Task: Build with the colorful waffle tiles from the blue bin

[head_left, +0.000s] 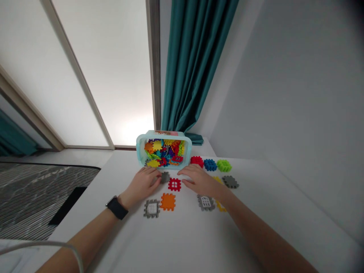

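My left hand [145,181] is at the table's middle, wearing a dark watch [116,207] on the wrist. Its thumb and index finger are apart, with the tips at the left edge of a grey interlocking tile [165,177]; whether they touch it I cannot tell. Just below that tile lies a red window tile [174,184]. To the right, my right hand [200,179] hovers with thumb and fingers spread and nothing between them. An orange tile [168,201] and a grey framed tile [151,208] lie nearer me. My right forearm partly hides yellow tiles [221,206].
A light-blue bin [138,151] full of colourful pieces stands at the back. Right of it sit red [197,161], blue [210,164] and green [224,165] blocks. A grey tile [230,182] and a grey window tile [206,202] lie on the right. A white cable [61,243] arcs at lower left.
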Demonstrator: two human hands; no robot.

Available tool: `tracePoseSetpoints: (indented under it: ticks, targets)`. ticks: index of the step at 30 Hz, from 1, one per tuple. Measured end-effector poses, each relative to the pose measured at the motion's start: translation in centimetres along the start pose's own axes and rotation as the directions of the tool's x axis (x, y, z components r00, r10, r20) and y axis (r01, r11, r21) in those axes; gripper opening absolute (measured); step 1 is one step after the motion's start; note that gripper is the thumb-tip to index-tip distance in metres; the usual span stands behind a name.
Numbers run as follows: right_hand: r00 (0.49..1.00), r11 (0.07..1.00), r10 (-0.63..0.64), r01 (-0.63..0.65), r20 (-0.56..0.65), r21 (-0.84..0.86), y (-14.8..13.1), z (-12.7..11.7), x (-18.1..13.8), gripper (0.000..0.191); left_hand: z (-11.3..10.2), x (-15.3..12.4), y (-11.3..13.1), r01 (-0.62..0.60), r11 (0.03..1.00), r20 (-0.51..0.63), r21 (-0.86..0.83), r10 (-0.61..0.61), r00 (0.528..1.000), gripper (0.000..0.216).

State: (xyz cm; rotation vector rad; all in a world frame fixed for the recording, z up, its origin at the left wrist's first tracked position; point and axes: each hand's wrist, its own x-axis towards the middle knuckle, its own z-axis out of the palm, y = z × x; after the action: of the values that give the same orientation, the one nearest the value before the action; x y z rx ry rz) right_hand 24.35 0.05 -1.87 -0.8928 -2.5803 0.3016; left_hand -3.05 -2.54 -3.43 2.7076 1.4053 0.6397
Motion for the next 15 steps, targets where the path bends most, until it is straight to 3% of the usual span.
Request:
tracePoseSetpoints:
  ticks: [8,15]
  targets:
    - [0.998,0.999,-0.013,0.016,0.067,-0.035,-1.5,1.7,1.4,0.023,-1.0,-2.8,-2.0,0.004,0.995,0.009,0.096,-0.005,1.0,0.023]
    - [0.995,0.992,0.03,-0.018,0.092,-0.122,-2.5,3.6,2.7,0.025,-0.7,-4.1,-3.9,0.066,0.998,-0.066,0.024,-0.064,0.996,0.019]
